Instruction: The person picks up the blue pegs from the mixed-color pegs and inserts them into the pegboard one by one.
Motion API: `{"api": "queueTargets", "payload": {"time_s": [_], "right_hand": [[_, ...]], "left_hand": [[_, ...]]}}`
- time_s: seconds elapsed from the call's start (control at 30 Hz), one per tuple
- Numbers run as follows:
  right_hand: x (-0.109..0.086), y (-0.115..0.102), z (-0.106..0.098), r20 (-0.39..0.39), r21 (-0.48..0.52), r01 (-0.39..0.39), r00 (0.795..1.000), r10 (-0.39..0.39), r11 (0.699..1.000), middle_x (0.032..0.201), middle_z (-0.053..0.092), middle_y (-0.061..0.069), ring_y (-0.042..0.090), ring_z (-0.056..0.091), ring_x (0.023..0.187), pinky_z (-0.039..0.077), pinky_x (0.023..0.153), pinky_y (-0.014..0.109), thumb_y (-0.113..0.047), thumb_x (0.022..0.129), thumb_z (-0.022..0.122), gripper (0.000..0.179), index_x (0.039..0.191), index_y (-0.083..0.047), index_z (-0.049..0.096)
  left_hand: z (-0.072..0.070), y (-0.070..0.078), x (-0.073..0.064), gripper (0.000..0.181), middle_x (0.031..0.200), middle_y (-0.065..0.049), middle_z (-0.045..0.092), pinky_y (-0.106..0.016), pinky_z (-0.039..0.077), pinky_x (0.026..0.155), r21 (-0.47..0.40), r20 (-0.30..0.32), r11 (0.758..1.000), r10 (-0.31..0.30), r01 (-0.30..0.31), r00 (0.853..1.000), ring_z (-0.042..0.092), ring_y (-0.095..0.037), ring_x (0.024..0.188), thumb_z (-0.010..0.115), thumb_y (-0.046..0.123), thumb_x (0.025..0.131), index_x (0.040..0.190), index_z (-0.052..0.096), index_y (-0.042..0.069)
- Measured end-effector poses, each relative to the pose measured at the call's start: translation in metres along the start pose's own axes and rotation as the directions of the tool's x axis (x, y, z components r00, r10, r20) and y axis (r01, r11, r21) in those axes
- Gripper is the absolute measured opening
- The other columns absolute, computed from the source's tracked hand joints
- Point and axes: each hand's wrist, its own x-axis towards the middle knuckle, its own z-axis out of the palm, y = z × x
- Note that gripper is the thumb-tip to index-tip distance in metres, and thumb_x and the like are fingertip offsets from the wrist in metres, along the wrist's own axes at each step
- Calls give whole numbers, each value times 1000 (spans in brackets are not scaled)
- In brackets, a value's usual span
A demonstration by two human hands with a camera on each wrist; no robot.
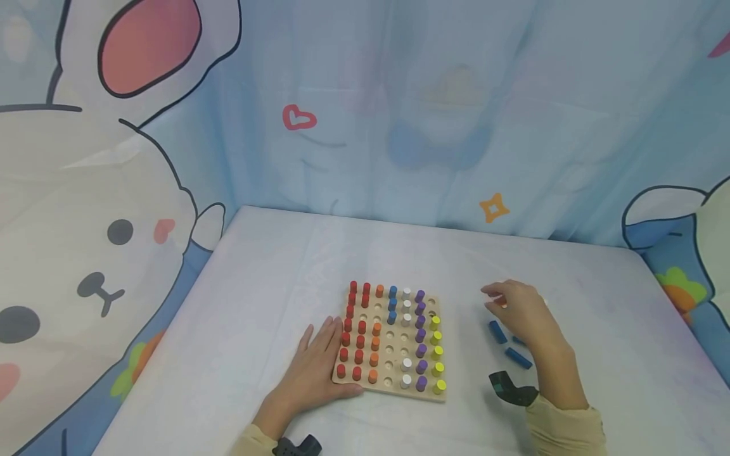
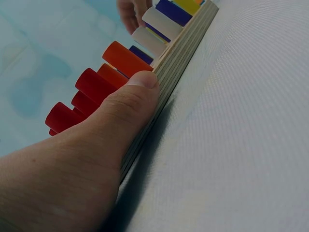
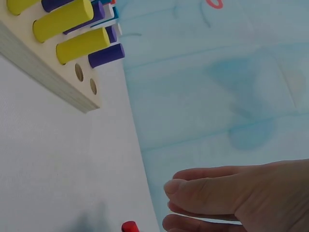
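Note:
A wooden peg board lies on the table with columns of red, orange, blue, white, purple and yellow pegs; several bare holes show among them. My left hand rests against its near left corner, fingers straight along the left side. In the left wrist view the thumb presses the board's front edge beside an orange peg. Right of the board, my right hand hovers with relaxed fingers, and no peg shows between them. Below those fingertips in the right wrist view lies a red peg.
Loose blue pegs lie on the table under the right forearm. Dark wrist cameras sit on both wrists. A white cloth covers the table, and a printed blue curtain hangs behind it.

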Motion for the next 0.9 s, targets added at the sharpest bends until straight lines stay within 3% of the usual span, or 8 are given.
{"api": "queueTargets", "payload": {"time_s": [0.37,0.6,0.9], "right_hand": [[4,16,6,71,8,19,997,-20,1000,107,65,23,37,62,95,53,80,50,-5,85,66,35,119,4,62],[6,20,10,182,-23,-82,980,85,996,109,63,24,36,60,95,54,80,49,-11,87,66,36,120,1,60],[4,24,14,205,1,-114,972,112,993,108,62,23,32,60,91,54,77,48,-9,86,67,35,119,-1,60]], "left_hand": [[-2,1,0,120,160,-5,17,-49,4,120,-12,6,1000,-6,6,1000,9,-20,149,50,85,69,153,14,8],[-3,1,-1,119,160,-5,17,-50,4,119,-18,4,1000,-2,2,1000,9,-20,149,51,84,69,153,14,7],[-1,0,0,121,160,-4,15,-49,3,120,-12,4,1000,-2,2,1000,8,-20,149,48,86,68,153,12,9]]}}
